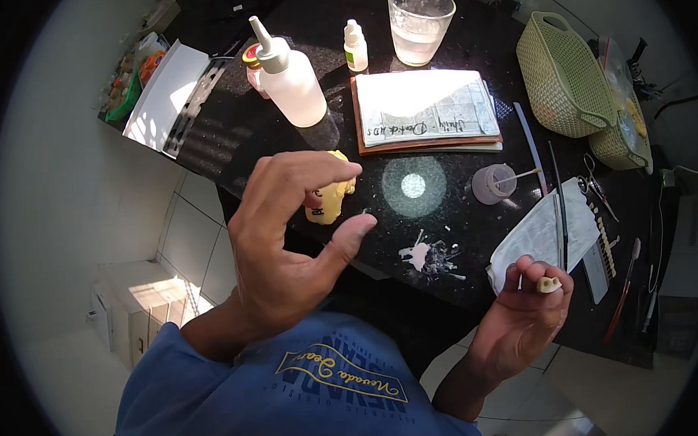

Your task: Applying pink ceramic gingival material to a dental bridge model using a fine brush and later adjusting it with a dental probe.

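Observation:
My left hand (pixel 278 240) is raised over the table's near edge with nothing in it. Its thumb and fingers are curved apart. Partly hidden behind it lies a yellow plaster dental cast (pixel 334 199) with dark marks on its side. Lower on the right, my right hand (pixel 517 327) pinches a small cream-coloured dental crown piece (pixel 549 285) with hollows in its upward face. This hand is close to a folded white cloth (pixel 525 237). Pinkish-white spilled material (pixel 421 255) is smeared on the black tabletop between my hands.
A nozzle bottle (pixel 293 88), a dropper bottle (pixel 355 48) and a glass of liquid (pixel 421 28) stand at the back. Papers (pixel 426 109) lie centrally. Rightward are a small cup (pixel 493 185) with a stick, scissors (pixel 597 188), a red-handled brush (pixel 625 292) and a woven basket (pixel 565 76).

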The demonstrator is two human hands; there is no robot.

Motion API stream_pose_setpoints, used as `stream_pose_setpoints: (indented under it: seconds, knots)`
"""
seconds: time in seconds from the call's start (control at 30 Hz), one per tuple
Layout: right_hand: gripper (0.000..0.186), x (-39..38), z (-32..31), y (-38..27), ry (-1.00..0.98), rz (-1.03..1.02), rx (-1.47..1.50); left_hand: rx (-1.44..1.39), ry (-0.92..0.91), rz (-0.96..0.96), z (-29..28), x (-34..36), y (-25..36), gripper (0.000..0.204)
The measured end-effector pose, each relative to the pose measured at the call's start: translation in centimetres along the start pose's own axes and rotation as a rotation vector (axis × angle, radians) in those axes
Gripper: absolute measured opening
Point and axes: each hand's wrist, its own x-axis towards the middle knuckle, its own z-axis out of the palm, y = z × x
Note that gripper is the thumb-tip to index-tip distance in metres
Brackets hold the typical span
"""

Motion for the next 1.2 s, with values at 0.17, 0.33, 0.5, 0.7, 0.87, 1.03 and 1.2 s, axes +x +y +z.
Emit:
stream_pose_setpoints:
  seconds: [0.17,0.33,0.5,0.7,0.87,1.03,1.2]
  knots:
    - [0.024,0.2,1.2,0.7,-0.073,0.077,-0.046,0.313,-0.190,-0.090,-0.7,1.2,-2.6,0.049]
    - [0.024,-0.1,2.3,0.9,-0.164,0.130,-0.078,0.109,-0.276,-0.168,-1.6,1.8,-3.4,0.051]
    - [0.022,-0.1,3.4,1.0,-0.183,0.169,-0.121,-0.394,-0.301,-0.374,-2.0,1.2,-4.7,0.058]
    - [0.019,-0.4,5.5,1.0,-0.304,0.198,-0.163,-1.082,-0.253,-0.455,-1.5,0.1,-4.2,0.083]
    - [0.014,-0.5,7.5,0.8,-0.413,0.272,-0.233,-1.181,-0.252,-0.517,-1.9,-0.2,-2.5,0.079]
    - [0.017,-0.8,7.9,1.4,-0.492,0.331,-0.198,-1.125,-0.285,-0.458,-2.0,-0.4,-2.0,0.080]
    - [0.017,-0.9,7.9,1.2,-0.501,0.370,-0.164,-1.065,-0.288,-0.404,-2.0,-0.3,-1.7,0.079]
